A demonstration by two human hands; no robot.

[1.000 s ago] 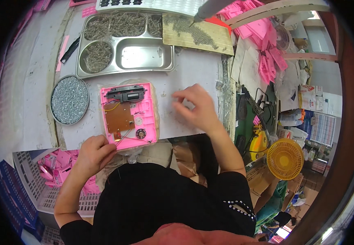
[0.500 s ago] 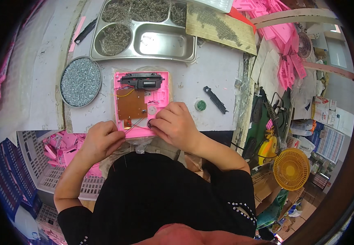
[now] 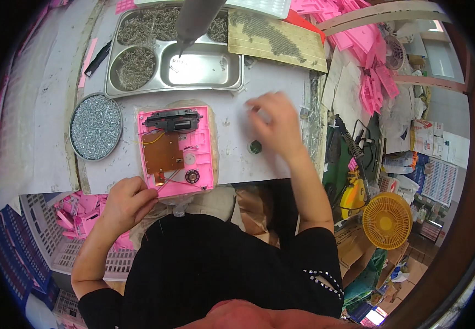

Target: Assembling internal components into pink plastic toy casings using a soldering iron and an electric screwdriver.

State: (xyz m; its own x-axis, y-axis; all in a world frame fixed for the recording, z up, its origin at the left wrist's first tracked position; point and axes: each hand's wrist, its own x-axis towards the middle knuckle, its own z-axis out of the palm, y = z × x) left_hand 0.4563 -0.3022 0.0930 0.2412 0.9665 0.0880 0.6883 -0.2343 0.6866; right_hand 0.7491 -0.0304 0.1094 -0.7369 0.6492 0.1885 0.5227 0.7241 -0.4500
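An open pink plastic casing [image 3: 207,159] lies on a plastic-wrapped pad before me. In it are a black mechanism [image 3: 174,122], a brown circuit board [image 3: 163,154], thin wires and a small round speaker [image 3: 192,176] at the lower right. My left hand [image 3: 130,203] is closed at the casing's near left corner, thumb and fingers pinched on its edge. Off to the right, my right hand [image 3: 276,123] is above the table, smeared by motion, so its grip is unclear. Next to its wrist stands a small green pot [image 3: 255,147].
A steel compartment tray [image 3: 237,82] holds several heaps of small springs. A grey screwdriver-like tool [image 3: 193,24] hangs over it. At left sits a round dish of screws [image 3: 96,126]. A board [image 3: 276,41] with small metal pieces lies at the back, and a yellow fan [image 3: 387,220] stands right.
My right hand has left the speaker and moved right and away from me. The black plastic strip there no longer shows. The hanging tool has come into view. My left hand stays at the corner.
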